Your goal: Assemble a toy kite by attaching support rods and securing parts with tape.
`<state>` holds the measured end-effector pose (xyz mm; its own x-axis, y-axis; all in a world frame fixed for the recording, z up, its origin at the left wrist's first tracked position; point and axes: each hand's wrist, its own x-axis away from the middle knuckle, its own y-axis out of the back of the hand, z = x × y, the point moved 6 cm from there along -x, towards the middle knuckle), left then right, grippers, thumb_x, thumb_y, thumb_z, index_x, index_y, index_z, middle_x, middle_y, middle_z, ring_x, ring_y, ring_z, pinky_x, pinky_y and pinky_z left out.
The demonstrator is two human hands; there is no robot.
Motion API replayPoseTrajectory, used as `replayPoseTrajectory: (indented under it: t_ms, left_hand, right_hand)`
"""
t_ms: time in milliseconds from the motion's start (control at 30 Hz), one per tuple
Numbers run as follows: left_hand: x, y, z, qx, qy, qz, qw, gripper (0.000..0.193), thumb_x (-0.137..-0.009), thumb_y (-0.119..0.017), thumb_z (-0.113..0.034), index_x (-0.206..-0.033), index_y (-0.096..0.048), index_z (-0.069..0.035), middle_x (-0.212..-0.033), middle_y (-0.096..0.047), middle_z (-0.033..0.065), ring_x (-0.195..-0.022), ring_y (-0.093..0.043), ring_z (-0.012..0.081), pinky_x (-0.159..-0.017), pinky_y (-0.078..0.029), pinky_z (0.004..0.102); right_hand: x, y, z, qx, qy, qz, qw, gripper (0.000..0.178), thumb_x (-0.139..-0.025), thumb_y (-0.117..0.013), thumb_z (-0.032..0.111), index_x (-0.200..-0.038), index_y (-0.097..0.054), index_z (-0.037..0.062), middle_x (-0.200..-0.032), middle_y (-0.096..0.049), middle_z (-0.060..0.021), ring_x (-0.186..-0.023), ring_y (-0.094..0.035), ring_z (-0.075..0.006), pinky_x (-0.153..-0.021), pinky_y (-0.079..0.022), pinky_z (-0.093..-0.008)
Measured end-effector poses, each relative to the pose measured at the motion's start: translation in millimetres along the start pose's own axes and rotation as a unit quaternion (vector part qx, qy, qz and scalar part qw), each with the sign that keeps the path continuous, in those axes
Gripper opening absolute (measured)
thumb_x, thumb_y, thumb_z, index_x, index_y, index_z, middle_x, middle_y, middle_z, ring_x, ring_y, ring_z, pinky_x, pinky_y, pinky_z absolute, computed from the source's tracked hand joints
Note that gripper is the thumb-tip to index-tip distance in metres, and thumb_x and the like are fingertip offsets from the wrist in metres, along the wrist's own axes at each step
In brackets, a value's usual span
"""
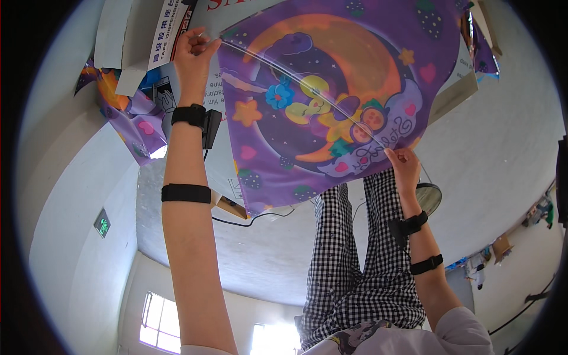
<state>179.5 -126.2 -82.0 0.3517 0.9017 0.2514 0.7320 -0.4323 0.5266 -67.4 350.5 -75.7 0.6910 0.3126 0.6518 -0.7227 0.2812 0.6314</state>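
A purple kite sail printed with an orange moon is being held spread while a thin clear rod is being fitted across it — its long axis running diagonally, upper left to lower right. The left hand is pinching the rod's upper end, the right hand its lower end; seating it likely calls for steady tension.

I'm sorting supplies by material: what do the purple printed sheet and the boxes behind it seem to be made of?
The purple printed sheet, held between the left hand and right hand, looks like thin glossy plastic film: it sags, creases and catches a bright line of glare. It could be coated fabric. The boxes look like matte printed cardboard, with stiff flat flaps and brown cut edges.
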Motion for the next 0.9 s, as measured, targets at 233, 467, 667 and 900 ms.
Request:
replayPoseTrajectory:
  t_ms: [233, 467, 667, 900]
  left_hand:
    - [-2.4, -0.5, -1.6, -0.036, -0.014, -0.013, 0.999, 0.042, -0.075, -0.08, -0.015, -0.111, -0.062, -0.006, -0.091, -0.061, 0.0001, -0.075, -0.051, 0.0085, -0.071, -0.044, 0.0227]
    - [-4.8, -0.7, -1.2, -0.06, -0.019, -0.016, 0.998, 0.04, -0.074, -0.08, -0.015, -0.11, -0.063, -0.007, -0.09, -0.062, 0.0004, -0.075, -0.053, 0.009, -0.07, -0.045, 0.0231]
    - [-5.3, -1.2, -0.6, -0.077, -0.032, -0.024, 0.996, 0.04, -0.073, -0.081, -0.014, -0.108, -0.063, -0.008, -0.088, -0.061, 0.0004, -0.073, -0.053, 0.009, -0.068, -0.046, 0.0234]
    - [-2.9, -2.0, 6.0, -0.075, -0.025, -0.046, 0.996, 0.047, -0.071, -0.082, -0.013, -0.112, -0.06, -0.006, -0.087, -0.062, 0.0021, -0.072, -0.055, 0.0108, -0.068, -0.048, 0.0248]
  right_hand:
    - [-0.3, -0.3, -1.9, 0.002, 0.004, 0.0, 1.0, 0.031, -0.077, -0.078, 0.027, -0.076, -0.065, -0.0005, -0.07, -0.062, -0.0059, -0.061, -0.059, -0.0149, -0.06, -0.045, -0.0277]
    - [-0.2, 0.9, 2.5, 0.009, 0.01, -0.001, 1.0, 0.031, -0.077, -0.079, 0.027, -0.075, -0.064, -0.0002, -0.067, -0.061, -0.0058, -0.061, -0.058, -0.0152, -0.059, -0.045, -0.028]
    - [-1.1, 3.6, 3.9, 0.042, 0.001, 0.007, 0.999, 0.033, -0.075, -0.08, 0.03, -0.075, -0.065, 0.0009, -0.066, -0.061, -0.0059, -0.06, -0.057, -0.0141, -0.058, -0.044, -0.0283]
    - [-3.1, -0.2, -4.9, 0.022, -0.072, 0.044, 0.996, 0.038, -0.074, -0.08, 0.036, -0.082, -0.07, -0.0003, -0.069, -0.066, -0.0061, -0.061, -0.059, -0.0143, -0.059, -0.045, -0.0287]
